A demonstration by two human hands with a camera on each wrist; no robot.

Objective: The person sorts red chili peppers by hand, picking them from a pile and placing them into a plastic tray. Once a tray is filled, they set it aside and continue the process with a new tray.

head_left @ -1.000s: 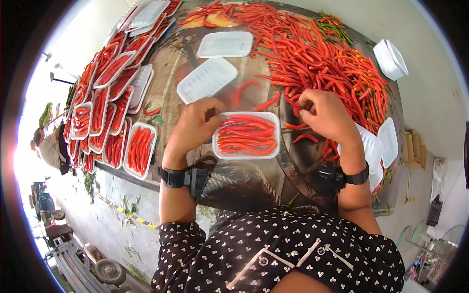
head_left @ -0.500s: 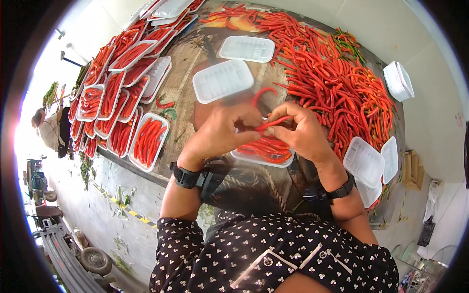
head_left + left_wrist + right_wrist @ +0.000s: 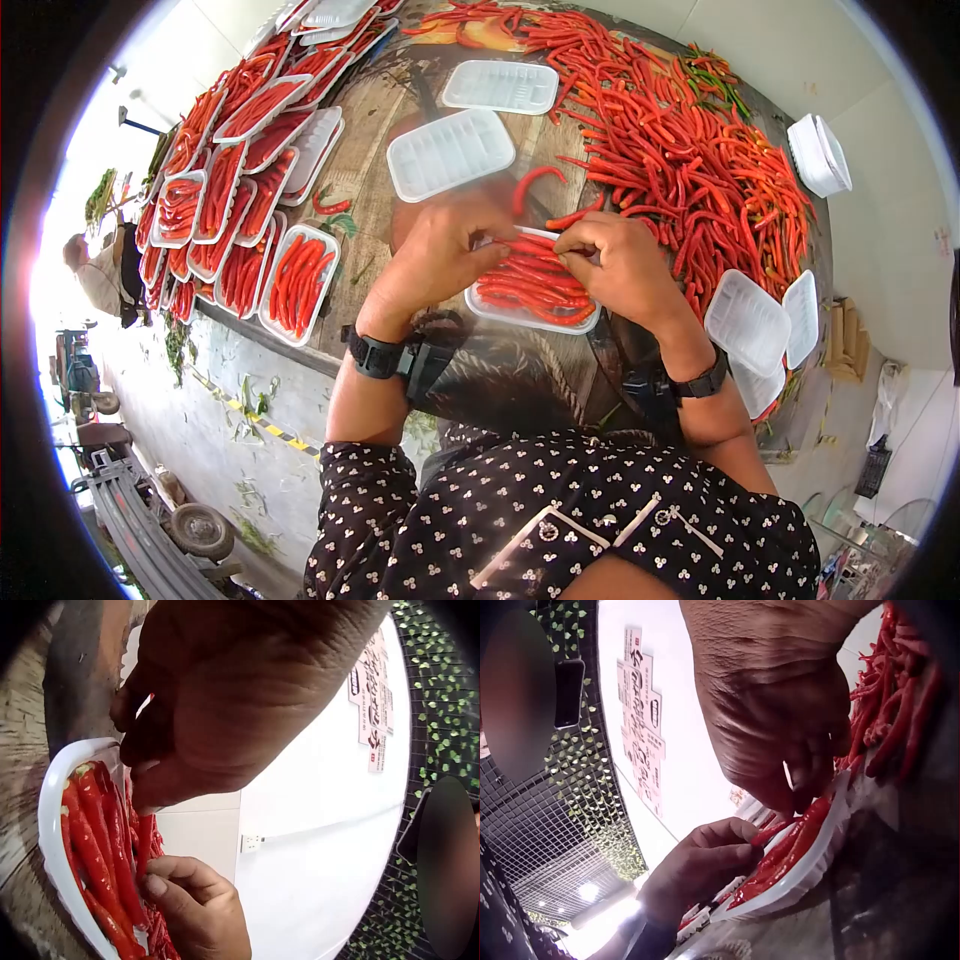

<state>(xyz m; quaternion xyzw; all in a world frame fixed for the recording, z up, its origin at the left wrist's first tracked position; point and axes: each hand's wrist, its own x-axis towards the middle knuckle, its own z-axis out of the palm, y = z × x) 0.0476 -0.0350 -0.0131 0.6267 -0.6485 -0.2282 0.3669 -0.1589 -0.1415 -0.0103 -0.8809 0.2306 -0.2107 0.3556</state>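
Observation:
A white plastic tray filled with a row of red chili peppers lies in front of the person in the head view. Over its far side, the left hand and the right hand pinch the two ends of one chili pepper. That pepper is seen best in the left wrist view, stretched between both sets of fingertips along the tray's edge. In the right wrist view the left hand grips its end close beside the other peppers in the tray.
Two unfilled trays lie beyond the hands. A large heap of red chilies covers the right of the table, with loose trays at its near edge. Filled trays are piled on the left. One curved chili lies just past the hands.
The right hand has come from the chili heap to the tray with a pepper. Both hands first held it above the tray, and have now spread apart and lowered it toward the far side.

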